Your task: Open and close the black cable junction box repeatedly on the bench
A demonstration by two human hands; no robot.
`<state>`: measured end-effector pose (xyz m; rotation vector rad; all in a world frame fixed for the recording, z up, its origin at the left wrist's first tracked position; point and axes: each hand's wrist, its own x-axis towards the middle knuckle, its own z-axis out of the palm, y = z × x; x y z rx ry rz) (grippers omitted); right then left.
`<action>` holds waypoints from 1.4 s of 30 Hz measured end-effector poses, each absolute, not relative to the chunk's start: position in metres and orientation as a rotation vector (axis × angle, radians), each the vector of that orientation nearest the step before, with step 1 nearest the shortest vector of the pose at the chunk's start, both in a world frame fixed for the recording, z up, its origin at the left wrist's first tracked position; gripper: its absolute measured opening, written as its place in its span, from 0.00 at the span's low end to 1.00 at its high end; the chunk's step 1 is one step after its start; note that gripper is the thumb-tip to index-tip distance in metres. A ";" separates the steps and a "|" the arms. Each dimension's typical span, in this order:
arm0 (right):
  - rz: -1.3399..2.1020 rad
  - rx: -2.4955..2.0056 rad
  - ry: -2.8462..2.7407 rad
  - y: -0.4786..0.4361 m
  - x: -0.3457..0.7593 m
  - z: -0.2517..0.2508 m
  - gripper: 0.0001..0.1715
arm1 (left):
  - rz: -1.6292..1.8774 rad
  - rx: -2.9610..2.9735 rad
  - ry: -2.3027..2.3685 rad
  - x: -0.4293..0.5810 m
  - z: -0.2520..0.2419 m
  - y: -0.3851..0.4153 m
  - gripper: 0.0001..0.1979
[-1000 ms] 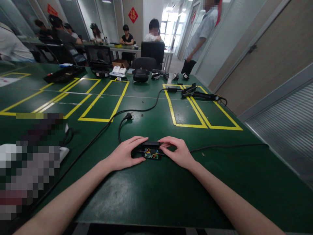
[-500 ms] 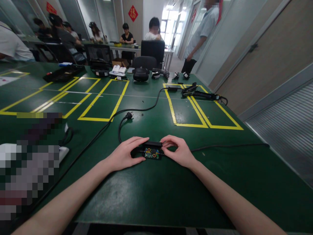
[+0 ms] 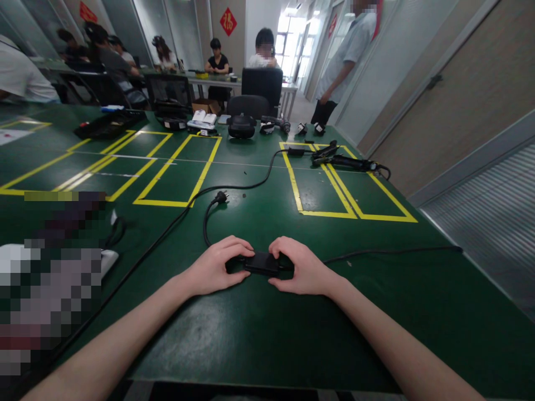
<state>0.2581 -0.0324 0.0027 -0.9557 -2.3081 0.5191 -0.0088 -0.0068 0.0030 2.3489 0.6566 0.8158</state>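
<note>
A small black power adapter box (image 3: 262, 264) lies on the green table in front of me, its black cover now over the circuit board. My left hand (image 3: 219, 265) is closed on its left end, thumb at the near edge and fingers at the far edge. At the right end, my right hand (image 3: 304, 267) curves round the box with its fingertips at the far edge and its thumb by the near edge. One black cord (image 3: 205, 225) runs from the left side to a plug (image 3: 221, 197). Another cord (image 3: 388, 251) leads away to the right.
Yellow tape rectangles (image 3: 299, 189) mark the table (image 3: 267, 334). A long black cable (image 3: 167, 228) crosses it to a second adapter (image 3: 296, 151) beside a black tool-like device (image 3: 343, 161). Blurred-out items lie at the left. A tray (image 3: 108, 123) and headset-like gear (image 3: 241, 127) line the far edge. Several people are beyond.
The black cover, held tilted behind the exposed board before, is now down over it. My right hand's thumb has moved nearer to me, to the box's near side.
</note>
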 end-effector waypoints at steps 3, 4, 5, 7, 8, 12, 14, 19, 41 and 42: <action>0.383 -0.970 -2.373 -0.034 0.256 0.002 0.19 | 0.793 2.410 0.669 -0.007 0.002 -0.006 0.11; 0.353 -0.957 -2.382 -0.034 0.255 0.002 0.17 | 0.787 2.426 0.680 -0.007 0.003 -0.006 0.10; 0.332 -0.940 -2.388 -0.034 0.254 0.002 0.16 | 0.784 2.438 0.690 -0.006 0.003 -0.006 0.09; 0.312 -0.906 -2.400 -0.035 0.253 0.001 0.16 | 0.779 2.447 0.707 -0.006 0.003 -0.006 0.07; 0.307 -0.895 -2.403 -0.035 0.253 0.001 0.16 | 0.775 2.445 0.716 -0.006 0.003 -0.006 0.07; 0.305 -0.869 -2.408 -0.035 0.253 -0.001 0.19 | 0.737 2.461 0.754 -0.005 0.005 -0.009 0.07; 0.307 -0.876 -2.409 -0.035 0.254 -0.001 0.19 | 0.697 2.497 0.792 -0.004 0.006 -0.011 0.07; 0.325 -0.938 -2.407 -0.036 0.251 -0.001 0.22 | 0.580 2.595 0.886 -0.001 0.011 -0.014 0.05; 0.119 -0.922 -2.433 -0.043 0.242 0.000 0.16 | 0.395 2.772 0.812 0.002 0.011 -0.013 0.13; 0.108 -0.900 -2.422 -0.043 0.242 0.001 0.16 | 0.404 2.783 0.817 0.002 0.010 -0.013 0.14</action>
